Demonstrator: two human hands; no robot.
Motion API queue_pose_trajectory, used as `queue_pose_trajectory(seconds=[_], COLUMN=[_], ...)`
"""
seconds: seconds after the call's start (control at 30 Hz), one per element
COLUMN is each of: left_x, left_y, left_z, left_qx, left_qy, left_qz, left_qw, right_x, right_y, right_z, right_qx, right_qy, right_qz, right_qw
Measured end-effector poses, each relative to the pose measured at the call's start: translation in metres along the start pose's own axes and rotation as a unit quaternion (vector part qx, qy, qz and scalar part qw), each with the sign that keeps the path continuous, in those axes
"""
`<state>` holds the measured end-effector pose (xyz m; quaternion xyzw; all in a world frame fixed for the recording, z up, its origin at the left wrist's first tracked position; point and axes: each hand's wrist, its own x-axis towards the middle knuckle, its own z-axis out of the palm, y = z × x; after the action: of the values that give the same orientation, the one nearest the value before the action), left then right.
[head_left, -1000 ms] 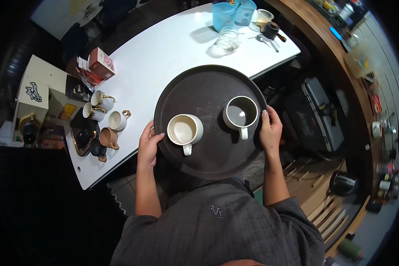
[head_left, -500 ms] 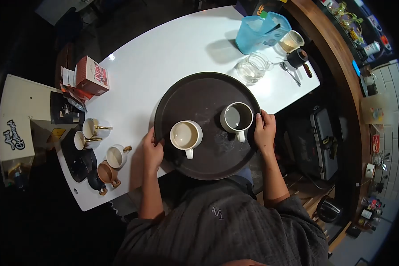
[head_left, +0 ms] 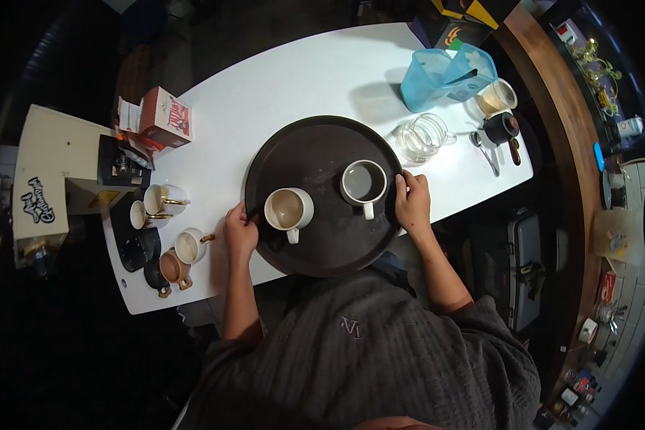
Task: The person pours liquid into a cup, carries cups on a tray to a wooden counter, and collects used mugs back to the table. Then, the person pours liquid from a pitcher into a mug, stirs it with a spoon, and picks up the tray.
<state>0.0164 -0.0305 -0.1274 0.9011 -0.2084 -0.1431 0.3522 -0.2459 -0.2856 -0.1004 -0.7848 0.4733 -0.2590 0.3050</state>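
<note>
Dark brown and round, the tray (head_left: 322,251) sits mid-view on my feed, and far more of it now lies over the white surface (head_left: 265,79) than a second ago; only its six o'clock side juts past the edge. It looks smaller too, so I judge it lower, though I cannot tell whether it touches down. The left hand (head_left: 241,231) stays clamped on the rim near nine o'clock, the right hand (head_left: 414,203) at three. I find the cream mug (head_left: 288,209) at eight and the grey-lined mug (head_left: 364,180) towards two unshifted, upright, handles to six: a steady load, I judge. The glass jug (head_left: 421,138) stands just beyond, at two.
</note>
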Motion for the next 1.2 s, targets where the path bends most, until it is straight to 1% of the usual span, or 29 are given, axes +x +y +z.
queue_pose_trajectory(seconds=[0.03,0.1,0.23,0.3,0.33,0.4,0.43,0.5,0.6,0.63,0.7,0.73,0.77,0.8,0.83,0.87,0.9,0.93,0.97,1.0,1.03,1.07,1.1,1.13,1.17,1.2], left_x=[0.001,0.003,-0.003,-0.013,-0.019,-0.030,-0.035,-0.043,-0.056,-0.060,-0.068,-0.074,-0.079,-0.085,-0.091,-0.096,-0.098,-0.098,-0.098,-0.098,-0.097,-0.095,-0.095,-0.095,-0.097,-0.101], left_y=[0.001,0.002,0.001,0.011,0.014,0.021,0.024,0.032,0.041,0.040,0.040,0.042,0.052,0.065,0.077,0.087,0.089,0.090,0.092,0.096,0.091,0.086,0.081,0.075,0.077,0.078], left_z=[0.001,0.002,0.005,0.004,0.005,0.004,0.002,0.003,0.008,0.011,0.017,0.024,0.024,0.020,0.019,0.024,0.028,0.032,0.035,0.037,0.043,0.049,0.053,0.057,0.056,0.053], left_qx=[0.001,-0.041,-0.053,-0.104,-0.105,-0.175,-0.175,-0.255,-0.299,-0.299,-0.167,-0.141,-0.140,-0.212,-0.281,-0.285,-0.287,-0.307,-0.327,-0.341,-0.343,-0.385,-0.426,-0.427,-0.437,-0.446], left_qy=[0.008,0.010,0.040,0.050,0.058,0.052,0.061,0.037,0.074,0.084,0.132,0.150,0.156,0.054,-0.049,-0.065,-0.058,-0.093,-0.126,-0.119,-0.110,-0.096,-0.082,-0.075,-0.065,-0.056], left_qz=[0.001,-0.061,-0.061,-0.051,-0.058,-0.057,-0.065,-0.061,-0.067,-0.071,-0.054,-0.041,-0.044,-0.093,-0.140,-0.159,-0.162,-0.173,-0.183,-0.180,-0.182,-0.155,-0.126,-0.129,-0.122,-0.116], left_qw=[1.000,0.997,0.996,0.992,0.991,0.982,0.981,0.964,0.949,0.948,0.976,0.978,0.977,0.971,0.948,0.943,0.942,0.931,0.919,0.915,0.915,0.905,0.892,0.892,0.889,0.886], right_x=[0.003,0.009,0.016,0.021,0.021,0.021,0.021,0.023,0.026,0.026,0.025,0.022,0.015,0.011,0.008,0.006,0.005,0.004,0.005,0.006,0.007,0.007,0.007,0.008,0.009,0.010], right_y=[-0.001,0.002,0.002,0.004,0.008,0.015,0.018,0.021,0.023,0.024,0.024,0.024,0.017,0.011,0.007,0.003,0.002,0.014,0.013,0.010,0.007,0.005,0.003,0.002,0.001,0.002], right_z=[-0.001,0.000,-0.002,-0.003,-0.003,0.000,0.002,0.002,-0.003,-0.003,-0.003,-0.004,-0.007,-0.011,-0.014,-0.018,-0.020,-0.005,-0.006,-0.009,-0.010,-0.011,-0.010,-0.009,-0.006,-0.002], right_qx=[0.006,0.030,0.053,0.053,0.054,0.042,0.044,0.068,0.086,0.087,0.147,0.149,0.099,0.049,0.052,0.074,0.094,0.139,0.141,0.167,0.188,0.188,0.220,0.251,0.251,0.289], right_qy=[-0.009,-0.011,-0.034,-0.050,-0.058,-0.045,-0.054,-0.081,-0.121,-0.128,-0.136,-0.142,-0.087,-0.031,-0.036,-0.101,-0.164,-0.125,-0.131,-0.218,-0.303,-0.310,-0.328,-0.346,-0.353,-0.379], right_qz=[0.000,-0.008,-0.028,-0.037,-0.044,-0.086,-0.093,-0.072,-0.072,-0.078,-0.080,-0.084,-0.161,-0.235,-0.239,-0.194,-0.149,-0.163,-0.169,-0.093,-0.015,-0.020,-0.022,-0.024,-0.027,0.010], right_qw=[1.000,0.999,0.998,0.997,0.996,0.994,0.993,0.992,0.986,0.985,0.976,0.975,0.978,0.970,0.969,0.973,0.971,0.969,0.966,0.957,0.934,0.932,0.918,0.904,0.901,0.879])
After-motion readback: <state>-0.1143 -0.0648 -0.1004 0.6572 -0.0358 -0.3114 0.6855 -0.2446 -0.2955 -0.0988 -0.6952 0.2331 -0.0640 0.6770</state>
